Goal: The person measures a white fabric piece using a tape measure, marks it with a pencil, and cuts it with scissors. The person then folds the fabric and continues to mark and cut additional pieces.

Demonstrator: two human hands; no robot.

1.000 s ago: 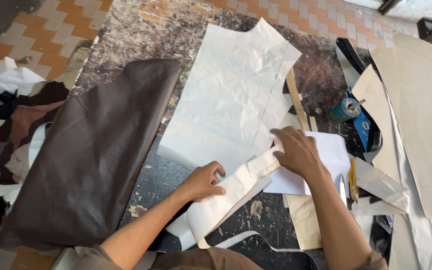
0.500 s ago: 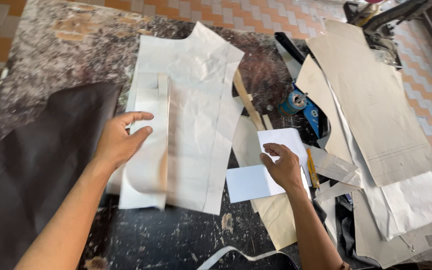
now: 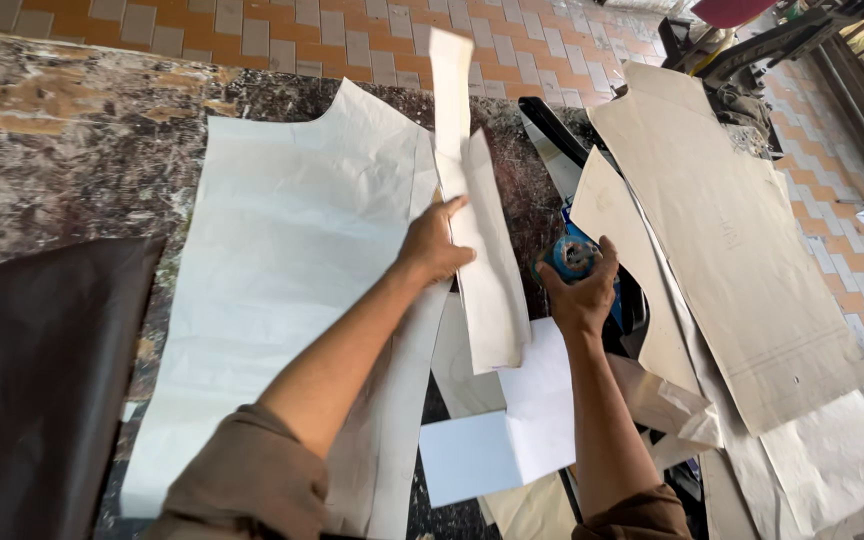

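Nearest, one white paper sheet (image 3: 512,420) lying flat on the dark mottled worktop (image 3: 72,150), no longer under the right hand as half a second ago. Just beyond, right hand (image 3: 580,290) now moved up onto the blue tape roll (image 3: 569,257), fingers curled around its near side, seemingly grasping it, though the far side is hidden. Left hand (image 3: 434,245) swung across from the left, fingers clenched on two narrow pattern strips (image 3: 482,250), now lifted upright above the worktop rather than lying on the big piece. Judged from this: strips picked up, tape being taken up beside them. To the left, one large white pattern piece (image 3: 292,300) spread flat, and one dark brown leather hide (image 3: 32,380) at the edge. To the right, at least three tan card patterns (image 3: 732,250) overlapping, exact count unclear. Farthest, orange tiled floor (image 3: 252,30).
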